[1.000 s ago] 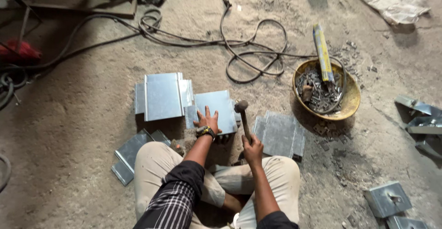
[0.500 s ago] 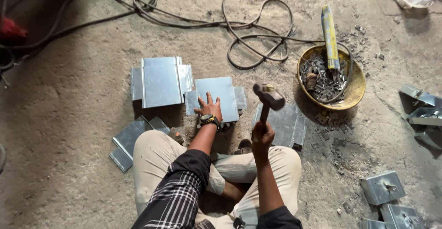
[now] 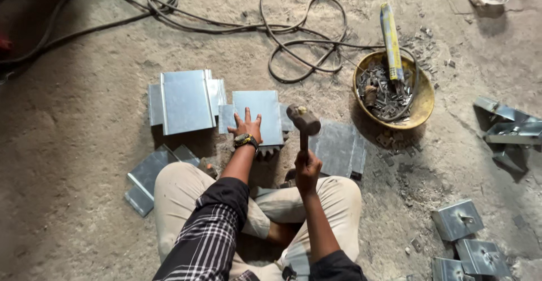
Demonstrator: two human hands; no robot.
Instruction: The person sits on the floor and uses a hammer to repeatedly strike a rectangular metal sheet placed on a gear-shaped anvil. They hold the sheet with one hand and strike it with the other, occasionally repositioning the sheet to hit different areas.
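The person is sitting cross-legged on the dusty floor [image 3: 79,162], and the left hand [image 3: 247,127] is lying flat with fingers spread, its grip open, pressing down on a folded sheet-metal piece [image 3: 257,114] just ahead of the knees. The right hand [image 3: 306,168] is keeping its grip closed around the handle of a hammer [image 3: 304,124], whose head is hanging raised just right of that piece. Another folded sheet-metal part [image 3: 183,100] is lying just to the left, and a yellow pan of scrap [image 3: 420,97] is sitting well off to the right near a black cable [image 3: 305,49].
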